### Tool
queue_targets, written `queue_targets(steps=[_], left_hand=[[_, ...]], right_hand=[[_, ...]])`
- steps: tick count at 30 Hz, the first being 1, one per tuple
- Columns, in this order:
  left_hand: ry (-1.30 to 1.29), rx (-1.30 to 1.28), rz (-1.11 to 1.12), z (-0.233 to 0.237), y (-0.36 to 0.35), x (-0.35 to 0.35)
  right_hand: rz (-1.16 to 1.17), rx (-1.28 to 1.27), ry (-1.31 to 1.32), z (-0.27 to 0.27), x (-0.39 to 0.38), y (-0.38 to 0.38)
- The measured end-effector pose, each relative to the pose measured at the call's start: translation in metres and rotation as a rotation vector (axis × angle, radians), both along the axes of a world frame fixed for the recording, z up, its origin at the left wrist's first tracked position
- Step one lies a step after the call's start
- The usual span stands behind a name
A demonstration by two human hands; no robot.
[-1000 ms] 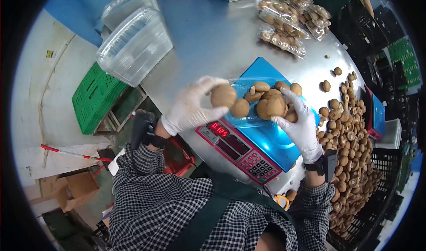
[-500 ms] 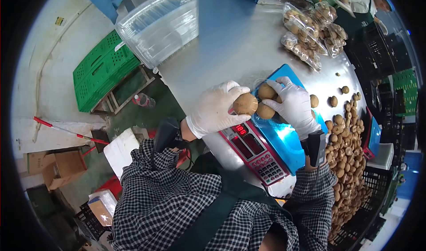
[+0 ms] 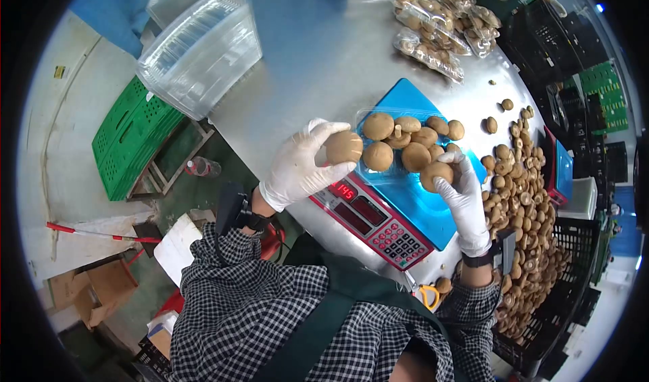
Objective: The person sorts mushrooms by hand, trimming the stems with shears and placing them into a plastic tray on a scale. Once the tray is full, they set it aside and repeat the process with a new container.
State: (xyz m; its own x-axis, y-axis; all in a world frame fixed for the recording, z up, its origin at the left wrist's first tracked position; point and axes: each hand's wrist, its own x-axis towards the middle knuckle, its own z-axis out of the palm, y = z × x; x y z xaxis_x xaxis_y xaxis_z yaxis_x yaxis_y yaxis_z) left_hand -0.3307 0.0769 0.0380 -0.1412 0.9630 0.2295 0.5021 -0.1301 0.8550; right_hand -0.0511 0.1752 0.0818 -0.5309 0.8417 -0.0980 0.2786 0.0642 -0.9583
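Note:
My left hand (image 3: 297, 169), in a white glove, holds one brown mushroom (image 3: 343, 147) just left of a clear tray of mushrooms (image 3: 405, 142). The tray sits on the blue platform of a scale (image 3: 399, 213) whose red display reads 145. My right hand (image 3: 463, 196), also gloved, grips another mushroom (image 3: 436, 174) at the tray's near right corner.
A large heap of loose mushrooms (image 3: 524, 213) covers the steel table's right side. Bagged mushroom packs (image 3: 439, 27) lie at the far edge. Stacks of empty clear trays (image 3: 199, 51) stand at the far left. A green crate (image 3: 132, 135) sits on the floor. Black crates line the right.
My right hand has come off the top of the tray and moved to its near right corner, now gripping a mushroom. My left hand keeps its mushroom. The display went from 125 to 145.

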Motion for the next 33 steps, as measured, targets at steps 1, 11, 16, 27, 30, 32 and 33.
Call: queue_targets(steps=[1,11,16,27,30,32,33], left_hand=[[-0.001,-0.007,-0.009,0.0,0.003,0.001],[0.039,0.012,0.031,0.004,0.0,-0.015],[0.072,-0.063,0.129,-0.017,-0.019,-0.033],[0.497,-0.098,0.326,-0.072,0.012,-0.04],[0.408,0.161,0.233,-0.017,0.023,-0.015],[0.438,0.2,0.096,0.004,0.032,0.006],[0.467,0.237,-0.039,0.009,0.035,0.016]], right_hand=[[-0.035,-0.049,0.058,-0.001,0.0,-0.005],[-0.044,0.091,-0.014,-0.008,0.002,-0.018],[-0.142,-0.078,0.091,-0.02,0.014,-0.017],[-0.001,0.437,-0.137,-0.025,-0.022,-0.015],[-0.031,0.494,-0.122,-0.036,-0.029,-0.016],[-0.033,0.623,-0.201,-0.037,-0.032,-0.016],[-0.065,0.662,-0.237,-0.038,-0.033,-0.016]])
